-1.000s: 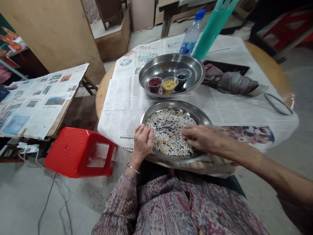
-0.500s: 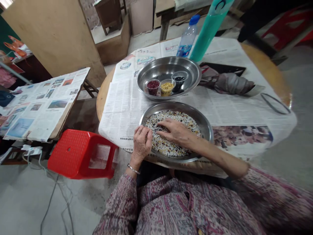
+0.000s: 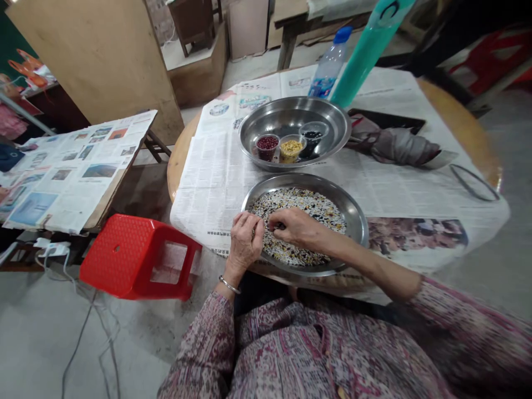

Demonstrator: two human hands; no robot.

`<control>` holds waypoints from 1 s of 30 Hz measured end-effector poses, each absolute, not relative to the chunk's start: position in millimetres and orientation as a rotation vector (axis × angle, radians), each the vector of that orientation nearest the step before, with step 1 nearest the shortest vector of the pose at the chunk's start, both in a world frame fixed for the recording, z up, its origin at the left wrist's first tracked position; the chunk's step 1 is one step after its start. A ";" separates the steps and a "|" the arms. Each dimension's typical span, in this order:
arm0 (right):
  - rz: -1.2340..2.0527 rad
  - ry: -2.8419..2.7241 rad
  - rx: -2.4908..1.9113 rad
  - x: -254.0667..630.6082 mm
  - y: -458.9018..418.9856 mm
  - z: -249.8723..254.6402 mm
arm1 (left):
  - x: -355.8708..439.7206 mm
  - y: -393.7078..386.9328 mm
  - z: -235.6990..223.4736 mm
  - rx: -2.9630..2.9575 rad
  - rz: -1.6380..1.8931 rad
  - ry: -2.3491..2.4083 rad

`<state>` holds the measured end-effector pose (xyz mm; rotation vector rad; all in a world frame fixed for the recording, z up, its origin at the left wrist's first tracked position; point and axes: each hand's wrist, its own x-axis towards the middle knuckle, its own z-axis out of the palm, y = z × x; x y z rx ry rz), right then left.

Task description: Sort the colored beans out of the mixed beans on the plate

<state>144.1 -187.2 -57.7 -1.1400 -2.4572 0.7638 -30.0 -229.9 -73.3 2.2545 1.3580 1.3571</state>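
Observation:
A steel basin (image 3: 358,221) close to my body holds a mix of white rice-like grains (image 3: 301,200) with black, yellow and dark red beans among them. My right hand (image 3: 297,226) is over the grain, its fingertips curled together in a pinch. Something dark shows between the fingers, too small to name. At the basin's left rim my left hand (image 3: 246,241) is closed, fingers curled against the thumb, and its palm is hidden. Behind stands a second steel basin (image 3: 253,119) with three clear cups: red beans (image 3: 267,145), yellow beans (image 3: 291,149) and black beans (image 3: 313,136).
Newspaper (image 3: 199,183) covers the round table. Behind the basins stand a water bottle (image 3: 330,64) and a tall teal bottle (image 3: 369,52). A grey cloth bundle (image 3: 399,143) lies to the right. A red stool (image 3: 124,255) and another newspaper-covered table (image 3: 83,166) are at left.
My right hand's fingers, spread over the grain before, have drawn together into a pinch. My left hand stays closed at the rim. The whole view has shifted slightly.

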 end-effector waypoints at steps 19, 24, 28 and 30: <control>0.053 -2.341 -1.402 173.5 -172.3 -71.1 | -29.2 -229.8 -70.7 2.271 1.398 1.334; 0.031 -2.541 -1.211 145.5 -196.8 -80.8 | -30.1 -229.5 -73.2 2.276 1.386 1.335; 0.074 -2.709 -0.877 150.3 -212.1 -87.6 | -30.3 -230.1 -73.5 2.243 1.372 1.350; 0.062 -2.731 -0.810 164.0 -211.3 -87.4 | -30.1 -230.3 -72.9 2.226 1.367 1.357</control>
